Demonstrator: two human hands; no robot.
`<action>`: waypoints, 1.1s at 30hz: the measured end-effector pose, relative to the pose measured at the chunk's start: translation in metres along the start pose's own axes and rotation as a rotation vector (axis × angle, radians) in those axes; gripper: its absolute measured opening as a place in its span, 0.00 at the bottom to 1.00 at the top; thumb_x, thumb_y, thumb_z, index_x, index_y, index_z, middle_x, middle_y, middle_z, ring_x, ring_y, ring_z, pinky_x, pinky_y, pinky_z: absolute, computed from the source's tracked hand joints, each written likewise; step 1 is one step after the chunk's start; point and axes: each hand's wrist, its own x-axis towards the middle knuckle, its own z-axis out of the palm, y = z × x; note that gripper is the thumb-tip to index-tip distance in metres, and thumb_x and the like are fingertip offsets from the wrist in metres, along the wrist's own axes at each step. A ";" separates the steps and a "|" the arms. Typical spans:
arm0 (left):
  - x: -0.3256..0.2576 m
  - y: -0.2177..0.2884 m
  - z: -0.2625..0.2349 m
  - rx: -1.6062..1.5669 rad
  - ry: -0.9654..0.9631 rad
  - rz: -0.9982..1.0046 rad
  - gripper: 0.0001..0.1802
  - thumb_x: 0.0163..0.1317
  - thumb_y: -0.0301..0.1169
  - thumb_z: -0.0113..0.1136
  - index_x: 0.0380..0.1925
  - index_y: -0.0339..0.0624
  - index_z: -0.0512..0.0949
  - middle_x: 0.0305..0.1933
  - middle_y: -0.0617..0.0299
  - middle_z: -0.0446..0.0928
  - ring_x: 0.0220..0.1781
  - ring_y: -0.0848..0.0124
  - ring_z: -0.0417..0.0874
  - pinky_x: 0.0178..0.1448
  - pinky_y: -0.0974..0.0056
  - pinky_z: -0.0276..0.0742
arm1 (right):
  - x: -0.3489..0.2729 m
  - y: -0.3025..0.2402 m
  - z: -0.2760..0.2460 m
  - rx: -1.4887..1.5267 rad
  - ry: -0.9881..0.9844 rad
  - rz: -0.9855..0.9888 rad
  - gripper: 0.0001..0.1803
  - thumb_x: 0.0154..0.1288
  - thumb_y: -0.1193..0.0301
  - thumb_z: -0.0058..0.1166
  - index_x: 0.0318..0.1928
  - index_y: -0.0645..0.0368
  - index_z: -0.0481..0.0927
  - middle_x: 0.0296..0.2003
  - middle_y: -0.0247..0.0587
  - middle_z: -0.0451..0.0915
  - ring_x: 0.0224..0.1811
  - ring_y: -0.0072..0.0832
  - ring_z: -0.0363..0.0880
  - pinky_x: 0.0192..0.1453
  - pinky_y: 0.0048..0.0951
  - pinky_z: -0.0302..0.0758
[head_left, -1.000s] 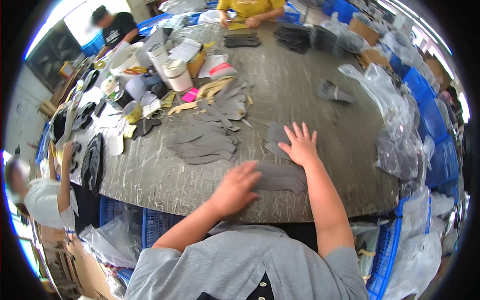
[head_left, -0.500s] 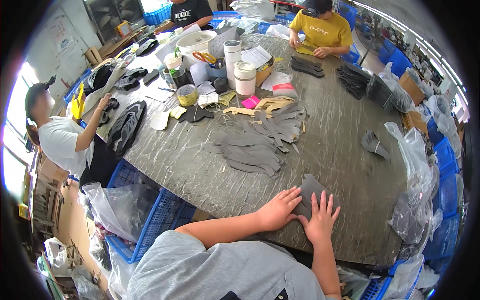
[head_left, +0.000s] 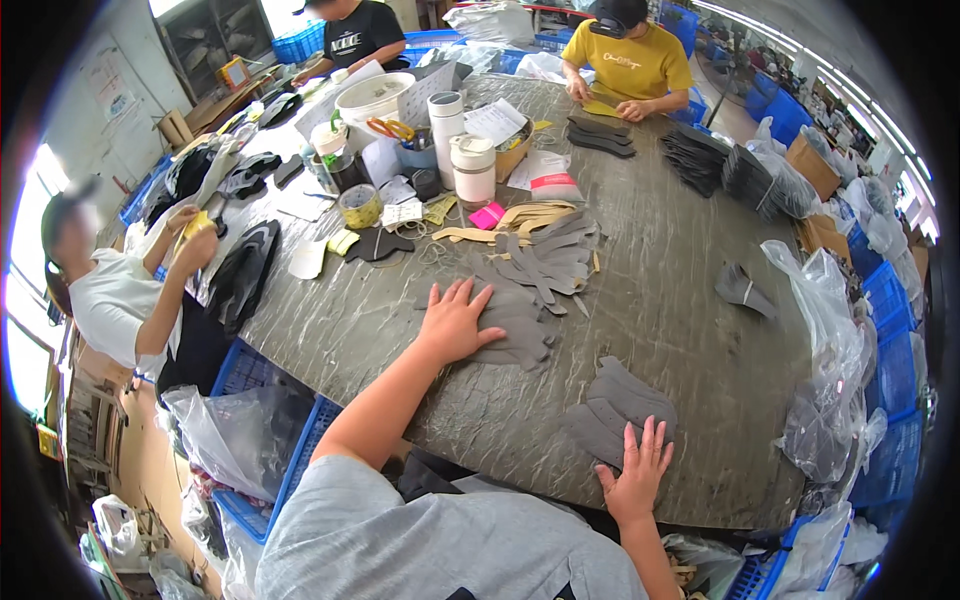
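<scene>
On the pile of flat grey cut pieces (head_left: pixel 515 335) at the middle of the table, my left hand (head_left: pixel 455 322) lies with its fingers spread. My right hand (head_left: pixel 637 470) rests near the table's front edge, fingers apart, over the lower right part of a few overlapping grey pieces (head_left: pixel 610 400). These have curved edges and look like thin sheet material. Beyond the left pile, more narrow grey strips (head_left: pixel 560 250) lie heaped beside tan strips (head_left: pixel 540 213).
White cups (head_left: pixel 473 170), a white bucket (head_left: pixel 376 100), scissors (head_left: pixel 390 129) and a tape roll (head_left: pixel 360 206) crowd the table's far left. A banded grey bundle (head_left: pixel 746 290) lies right. Plastic bags (head_left: pixel 822 380) line the right edge. Co-workers sit at the left and far sides.
My left hand has left the near grey pieces and reached forward-left onto the larger pile. My right hand has shifted slightly nearer me. The person at left has brought both hands together on something yellow.
</scene>
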 end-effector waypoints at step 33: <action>0.125 0.024 0.021 0.174 0.084 0.539 0.18 0.55 0.26 0.54 0.48 0.40 0.78 0.46 0.56 0.76 0.53 0.58 0.75 0.60 0.58 0.71 | -0.017 0.000 -0.016 0.044 0.123 -0.174 0.28 0.64 0.50 0.54 0.51 0.61 0.77 0.61 0.58 0.69 0.67 0.58 0.62 0.66 0.57 0.61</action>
